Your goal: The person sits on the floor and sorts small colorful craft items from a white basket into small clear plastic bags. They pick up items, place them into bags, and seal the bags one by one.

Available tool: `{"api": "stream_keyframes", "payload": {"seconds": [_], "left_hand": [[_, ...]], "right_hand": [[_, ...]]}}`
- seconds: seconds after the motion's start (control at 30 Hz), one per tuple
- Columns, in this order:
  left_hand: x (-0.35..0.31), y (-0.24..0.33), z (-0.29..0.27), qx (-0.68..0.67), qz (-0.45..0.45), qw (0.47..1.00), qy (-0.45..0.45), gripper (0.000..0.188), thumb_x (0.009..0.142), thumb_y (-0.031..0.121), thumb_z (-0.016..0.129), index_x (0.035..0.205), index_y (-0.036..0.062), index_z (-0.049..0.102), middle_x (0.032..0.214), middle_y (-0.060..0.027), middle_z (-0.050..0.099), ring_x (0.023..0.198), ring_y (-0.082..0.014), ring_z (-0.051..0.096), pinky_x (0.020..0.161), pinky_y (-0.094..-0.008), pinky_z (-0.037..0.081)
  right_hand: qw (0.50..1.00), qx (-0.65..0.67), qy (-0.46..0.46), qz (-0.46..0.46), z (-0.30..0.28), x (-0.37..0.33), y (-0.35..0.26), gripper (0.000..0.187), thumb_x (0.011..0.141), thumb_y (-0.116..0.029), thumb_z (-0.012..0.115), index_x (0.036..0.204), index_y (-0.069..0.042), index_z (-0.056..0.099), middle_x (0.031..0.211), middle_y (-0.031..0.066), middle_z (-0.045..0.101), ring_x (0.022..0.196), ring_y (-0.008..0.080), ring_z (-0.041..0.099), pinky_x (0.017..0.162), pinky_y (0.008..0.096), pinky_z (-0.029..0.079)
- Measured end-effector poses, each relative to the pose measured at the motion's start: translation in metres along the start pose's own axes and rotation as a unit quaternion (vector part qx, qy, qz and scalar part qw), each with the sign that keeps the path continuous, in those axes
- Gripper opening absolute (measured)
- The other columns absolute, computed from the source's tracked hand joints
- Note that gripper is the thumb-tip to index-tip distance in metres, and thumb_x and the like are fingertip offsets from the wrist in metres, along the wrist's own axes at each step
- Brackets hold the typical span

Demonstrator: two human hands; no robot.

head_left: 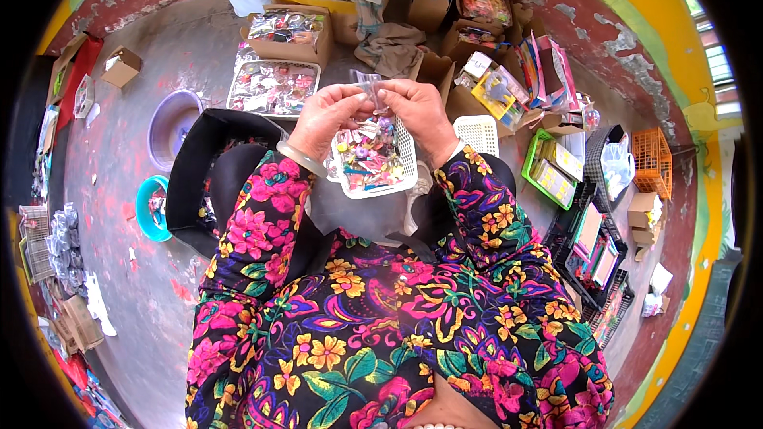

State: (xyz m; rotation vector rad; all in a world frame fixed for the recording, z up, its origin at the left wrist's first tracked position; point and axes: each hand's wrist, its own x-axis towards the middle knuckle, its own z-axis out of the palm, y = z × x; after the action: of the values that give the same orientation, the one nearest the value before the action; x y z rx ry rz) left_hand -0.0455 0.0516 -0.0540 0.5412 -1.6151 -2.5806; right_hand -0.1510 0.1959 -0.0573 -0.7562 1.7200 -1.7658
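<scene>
In front of my chest, my left hand and my right hand are close together, fingertips pinching a small clear plastic bag between them. Its contents are too small to make out. Right below, a white plastic basket rests at my lap, heaped with small colourful pieces, some of them in clear wrapping. My fingers partly cover the basket's far side. A pale bangle circles my left wrist.
Left of my lap stands a black bin, near a purple basin and a turquoise basin. Ahead are a white tray of small packets and cardboard boxes. To the right sit a green basket and a black crate.
</scene>
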Motion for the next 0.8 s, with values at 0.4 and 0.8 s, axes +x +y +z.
{"api": "stream_keyframes", "payload": {"seconds": [0.4,0.8], "left_hand": [[-0.007,0.007,0.000,-0.094,0.021,0.994,0.046,0.017,0.085,0.016,0.058,0.097,0.0034,0.061,0.084,-0.0027,0.064,0.070,-0.0058,0.056,0.056,-0.0158,0.041],[-0.009,0.010,0.000,-0.041,0.033,0.997,0.061,0.014,0.081,0.009,0.060,0.090,-0.0018,0.062,0.079,-0.0088,0.065,0.065,-0.0101,0.061,0.051,-0.0175,0.042]], "right_hand": [[0.967,0.213,0.008,0.138,-0.013,0.001,-0.019,0.016,0.082,-0.012,0.059,0.093,0.000,0.062,0.079,0.0062,0.065,0.070,0.0120,0.062,0.058,0.0217,0.048],[0.976,0.182,-0.018,0.119,-0.010,0.000,-0.026,0.018,0.079,-0.010,0.064,0.093,0.001,0.063,0.076,0.0065,0.064,0.068,0.0118,0.061,0.061,0.0208,0.046]]}}
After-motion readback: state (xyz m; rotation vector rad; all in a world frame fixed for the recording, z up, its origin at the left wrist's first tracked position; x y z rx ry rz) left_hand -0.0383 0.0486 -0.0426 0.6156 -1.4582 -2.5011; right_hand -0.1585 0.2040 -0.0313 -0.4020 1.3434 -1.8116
